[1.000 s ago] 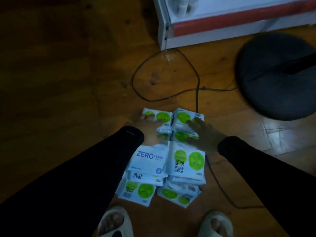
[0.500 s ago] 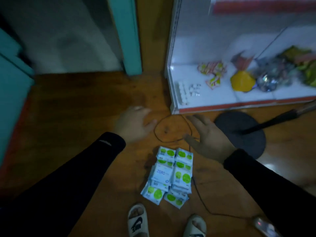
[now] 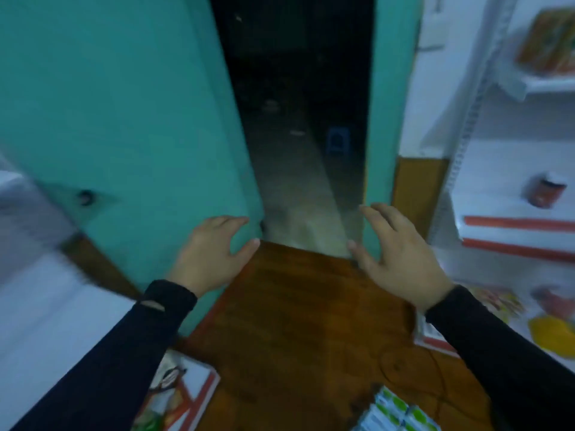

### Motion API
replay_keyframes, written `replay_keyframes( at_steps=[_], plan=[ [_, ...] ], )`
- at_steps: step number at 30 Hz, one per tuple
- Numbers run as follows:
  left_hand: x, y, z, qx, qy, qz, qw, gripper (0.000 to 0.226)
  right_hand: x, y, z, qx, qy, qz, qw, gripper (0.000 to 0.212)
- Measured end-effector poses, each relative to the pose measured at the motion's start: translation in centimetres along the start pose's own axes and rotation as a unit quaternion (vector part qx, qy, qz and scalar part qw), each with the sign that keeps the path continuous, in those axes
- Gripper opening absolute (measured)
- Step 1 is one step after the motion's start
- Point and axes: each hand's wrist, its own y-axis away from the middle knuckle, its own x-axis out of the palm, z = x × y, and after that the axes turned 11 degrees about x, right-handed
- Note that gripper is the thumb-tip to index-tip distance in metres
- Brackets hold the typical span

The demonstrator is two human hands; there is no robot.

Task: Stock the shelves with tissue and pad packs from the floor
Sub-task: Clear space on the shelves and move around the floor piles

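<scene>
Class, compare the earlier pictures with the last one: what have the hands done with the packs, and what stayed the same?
Both hands let go of the packs and rose. The left hand and right hand now hover empty, fingers spread, before the doorway. The view lifted from the floor towards the door. The packs stayed piled on the floor, none carried to the shelves.

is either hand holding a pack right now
No, the left hand and right hand are both spread and empty, while the packs lie on the floor.
</scene>
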Motion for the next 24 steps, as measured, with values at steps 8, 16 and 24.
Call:
replay_keyframes(
  at_steps=[8,16,24],
  plan=[
    [-20.9,19.5,-1.1,-0.149,-0.127,-0.060,0.979,0.068,-5.7,3.0,20.7,-0.165,-0.066,0.022,0.984,0.067],
    [-34.8,37.7,-1.2,-0.325,-0.234,-0.119,0.909,0.079,-7.0,8.0,40.2,-0.344,-0.175,0.026,0.922,0.063],
    [-43.2,58.4,-2.0,-0.477,-0.305,-0.129,0.814,0.085,-4.7,19.5,60.4,-0.481,-0.206,0.090,0.847,0.070]
  ],
)
